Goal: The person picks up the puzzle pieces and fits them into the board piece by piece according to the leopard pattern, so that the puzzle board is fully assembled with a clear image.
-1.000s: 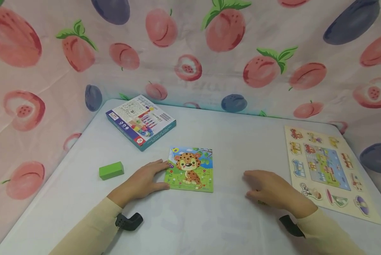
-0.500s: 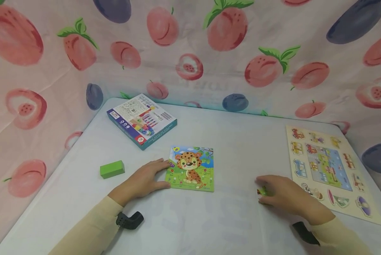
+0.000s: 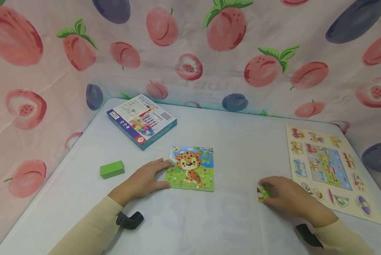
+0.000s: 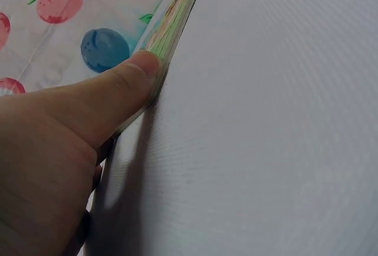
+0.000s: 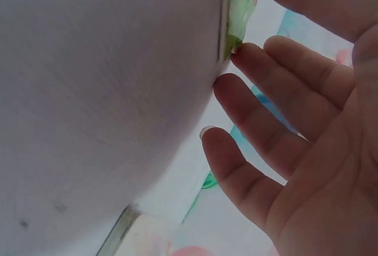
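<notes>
A square jigsaw puzzle [image 3: 192, 169] with a cartoon leopard on green grass lies in the middle of the table. My left hand [image 3: 144, 179] rests at its left edge, fingers extended; in the left wrist view the thumb [image 4: 118, 88] touches the board's edge. Off to the right, my right hand [image 3: 294, 198] pinches a small green puzzle piece [image 3: 263, 193] between thumb and fingers, at the table surface. The right wrist view shows the fingertips against that piece [image 5: 237, 17], whose far part is cut off by the frame.
A green block [image 3: 112, 169] lies left of my left hand. Behind it sits a flat toy box [image 3: 142, 120]. At the right, close to my right hand, is a cream puzzle board [image 3: 334, 173] with vehicle pictures. Fruit-printed cloth [image 3: 216, 63] walls the table's back and sides.
My right hand has moved right and closed its thumb and fingers on the green puzzle piece, formerly mostly hidden beneath it. My left hand and the leopard puzzle stay in place.
</notes>
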`<state>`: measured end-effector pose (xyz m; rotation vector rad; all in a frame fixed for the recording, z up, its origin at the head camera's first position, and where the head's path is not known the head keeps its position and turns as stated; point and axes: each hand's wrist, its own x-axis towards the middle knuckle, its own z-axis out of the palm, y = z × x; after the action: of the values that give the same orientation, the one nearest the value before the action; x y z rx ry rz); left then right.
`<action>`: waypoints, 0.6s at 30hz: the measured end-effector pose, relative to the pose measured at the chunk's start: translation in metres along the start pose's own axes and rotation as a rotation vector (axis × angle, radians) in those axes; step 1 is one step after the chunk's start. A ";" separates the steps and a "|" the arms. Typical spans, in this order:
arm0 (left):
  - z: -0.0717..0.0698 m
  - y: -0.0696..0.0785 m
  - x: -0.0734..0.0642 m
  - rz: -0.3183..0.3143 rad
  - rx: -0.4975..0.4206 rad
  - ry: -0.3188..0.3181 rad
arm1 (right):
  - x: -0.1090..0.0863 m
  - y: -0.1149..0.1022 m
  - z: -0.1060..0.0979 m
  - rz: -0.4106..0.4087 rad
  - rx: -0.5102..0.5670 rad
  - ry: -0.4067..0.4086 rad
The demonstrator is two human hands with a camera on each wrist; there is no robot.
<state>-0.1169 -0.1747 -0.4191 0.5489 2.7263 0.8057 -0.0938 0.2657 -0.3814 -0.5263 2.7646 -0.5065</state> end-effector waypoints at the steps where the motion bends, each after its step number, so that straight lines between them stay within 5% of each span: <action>1: 0.000 0.000 0.000 -0.001 0.000 0.000 | 0.000 0.000 0.000 -0.001 -0.004 0.002; 18: 0.001 -0.001 0.000 0.015 -0.010 0.017 | 0.013 -0.008 0.008 -0.100 -0.023 0.062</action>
<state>-0.1165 -0.1750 -0.4198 0.5632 2.7350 0.8311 -0.1002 0.2517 -0.3878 -0.6683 2.8169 -0.5229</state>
